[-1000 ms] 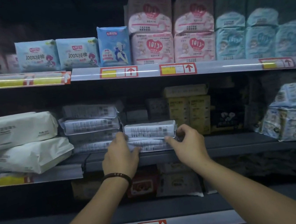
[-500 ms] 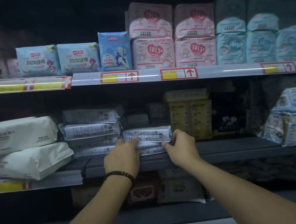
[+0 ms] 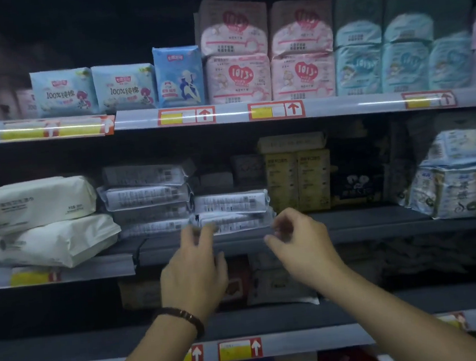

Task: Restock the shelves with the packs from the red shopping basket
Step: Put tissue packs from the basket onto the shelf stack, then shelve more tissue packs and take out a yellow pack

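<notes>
Both hands have been drawn back from the two stacked packs (image 3: 232, 211), left behind on the dark middle shelf (image 3: 353, 224). Nothing is held: left hand (image 3: 194, 268) loosely spread, right hand (image 3: 300, 240) half curled, amid dim store shelving.

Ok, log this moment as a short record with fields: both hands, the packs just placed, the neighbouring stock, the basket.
left hand: empty, fingers spread, just in front of the grey packs
right hand: empty, fingers loosely curled, clear of the packs
grey packs: two stacked flat on the middle shelf
left neighbour: taller stack of grey packs, then white packs
right neighbour: yellow boxes
basket: not in view
</notes>
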`<control>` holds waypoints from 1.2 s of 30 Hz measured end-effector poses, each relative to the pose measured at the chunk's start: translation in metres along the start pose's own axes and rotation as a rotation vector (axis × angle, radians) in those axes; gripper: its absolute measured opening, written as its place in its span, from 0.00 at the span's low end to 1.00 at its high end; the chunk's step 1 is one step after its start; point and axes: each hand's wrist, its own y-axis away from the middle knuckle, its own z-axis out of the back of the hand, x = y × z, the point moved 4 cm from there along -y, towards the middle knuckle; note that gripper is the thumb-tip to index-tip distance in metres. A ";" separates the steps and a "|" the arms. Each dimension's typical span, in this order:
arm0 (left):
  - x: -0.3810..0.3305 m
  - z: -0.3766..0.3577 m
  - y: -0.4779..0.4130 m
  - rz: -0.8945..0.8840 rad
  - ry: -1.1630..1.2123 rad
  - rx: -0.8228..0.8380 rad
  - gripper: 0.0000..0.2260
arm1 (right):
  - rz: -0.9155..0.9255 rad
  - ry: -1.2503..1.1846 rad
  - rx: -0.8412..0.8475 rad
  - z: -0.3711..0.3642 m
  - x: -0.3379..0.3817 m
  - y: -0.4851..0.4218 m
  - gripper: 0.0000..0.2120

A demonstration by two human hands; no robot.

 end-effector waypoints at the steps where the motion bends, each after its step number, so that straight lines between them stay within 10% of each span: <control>1: -0.003 0.002 0.023 -0.053 0.029 0.005 0.15 | 0.032 -0.011 0.023 0.000 -0.005 0.021 0.06; 12: 0.019 -0.105 0.271 -0.007 0.058 1.204 0.16 | -0.254 0.219 0.698 -0.104 -0.186 0.268 0.03; 20: 0.042 -0.140 0.326 -0.126 -0.192 1.648 0.20 | -0.455 0.251 0.975 -0.179 -0.212 0.348 0.18; 29: 0.058 -0.147 0.393 -0.301 -0.499 1.666 0.46 | -0.410 0.162 1.230 -0.208 -0.197 0.388 0.28; 36: 0.037 -0.134 0.358 -0.231 -0.486 1.523 0.29 | -0.426 0.133 1.157 -0.196 -0.205 0.353 0.20</control>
